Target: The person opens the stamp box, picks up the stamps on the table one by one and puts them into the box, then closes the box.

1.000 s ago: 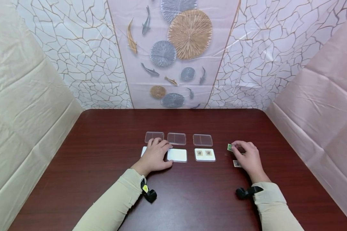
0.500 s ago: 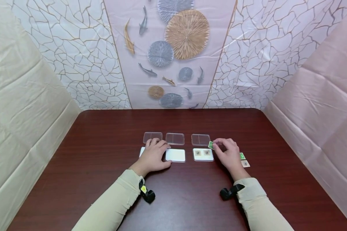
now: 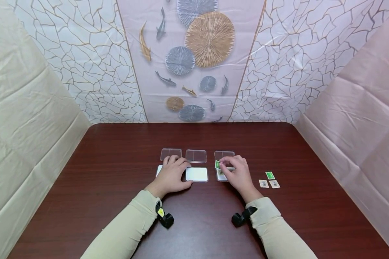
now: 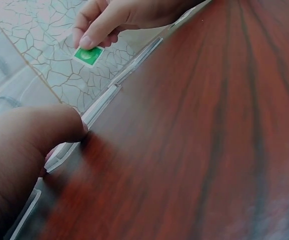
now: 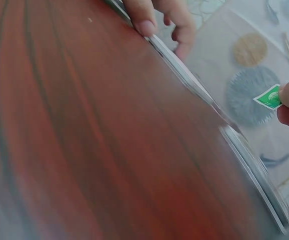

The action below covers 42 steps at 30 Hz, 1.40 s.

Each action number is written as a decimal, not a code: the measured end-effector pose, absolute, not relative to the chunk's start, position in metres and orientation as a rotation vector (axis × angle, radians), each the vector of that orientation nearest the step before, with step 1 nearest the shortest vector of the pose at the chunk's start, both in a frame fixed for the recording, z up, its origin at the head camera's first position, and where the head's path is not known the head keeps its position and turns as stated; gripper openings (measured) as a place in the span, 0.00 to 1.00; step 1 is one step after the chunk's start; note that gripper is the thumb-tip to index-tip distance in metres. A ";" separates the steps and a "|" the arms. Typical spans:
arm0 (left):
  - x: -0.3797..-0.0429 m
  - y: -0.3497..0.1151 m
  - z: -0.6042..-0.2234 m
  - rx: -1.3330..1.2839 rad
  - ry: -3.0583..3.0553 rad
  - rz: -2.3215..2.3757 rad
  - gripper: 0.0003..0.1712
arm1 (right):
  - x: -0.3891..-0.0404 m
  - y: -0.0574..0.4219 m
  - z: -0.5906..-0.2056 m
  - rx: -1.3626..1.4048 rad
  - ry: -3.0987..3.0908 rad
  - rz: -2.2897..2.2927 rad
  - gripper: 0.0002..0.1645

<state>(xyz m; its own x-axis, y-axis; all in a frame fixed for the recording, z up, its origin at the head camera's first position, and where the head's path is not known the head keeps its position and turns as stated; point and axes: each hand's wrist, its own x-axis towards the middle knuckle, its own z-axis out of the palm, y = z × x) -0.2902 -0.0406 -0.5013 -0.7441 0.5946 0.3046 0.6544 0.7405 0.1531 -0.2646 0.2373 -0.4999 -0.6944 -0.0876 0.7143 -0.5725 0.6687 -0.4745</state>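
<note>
My right hand (image 3: 241, 176) pinches a small green stamp (image 3: 217, 164) between thumb and fingertips, above the right-hand clear case (image 3: 220, 178). The stamp (image 4: 88, 56) also shows in the left wrist view, held clear of the cases. Tan stamps lie in that case, now mostly hidden by the hand. My left hand (image 3: 171, 172) holds the middle case (image 3: 197, 174), which has a white insert, by its edges near its left end. In the right wrist view its thumb is at the near edge and a finger at the far edge. The left case (image 3: 159, 168) is mostly hidden beneath this hand.
Behind the cases lie three clear lids: left (image 3: 171, 154), middle (image 3: 196, 155) and right (image 3: 224, 153). To the right of my right hand lie a green stamp (image 3: 270, 175) and two pale stamps (image 3: 263, 183) on the dark table (image 3: 194, 223).
My right hand has carried the green stamp leftward from the loose stamps to above the right-hand case, uncovering the stamps left on the table. The left hand stays in place.
</note>
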 end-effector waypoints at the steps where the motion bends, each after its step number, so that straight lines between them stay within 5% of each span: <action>1: -0.290 -0.041 -0.502 -0.988 -2.705 -0.370 0.31 | -0.265 0.234 -0.501 0.513 -2.210 0.930 0.08; 17: -0.289 -0.043 -0.504 -0.975 -2.692 -0.383 0.36 | -0.264 0.182 -0.503 0.574 -2.403 0.949 0.05; 42: -0.292 -0.046 -0.502 -0.989 -2.724 -0.397 0.29 | -0.269 0.153 -0.500 0.710 -2.528 0.576 0.04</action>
<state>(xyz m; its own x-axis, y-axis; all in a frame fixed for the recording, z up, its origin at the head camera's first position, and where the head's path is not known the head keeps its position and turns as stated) -0.2922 -0.0456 -0.5017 -0.7506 0.5933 0.2910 0.6516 0.7376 0.1771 -0.2695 0.1535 -0.5001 -0.7668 -0.3777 0.5190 -0.5653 0.7804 -0.2673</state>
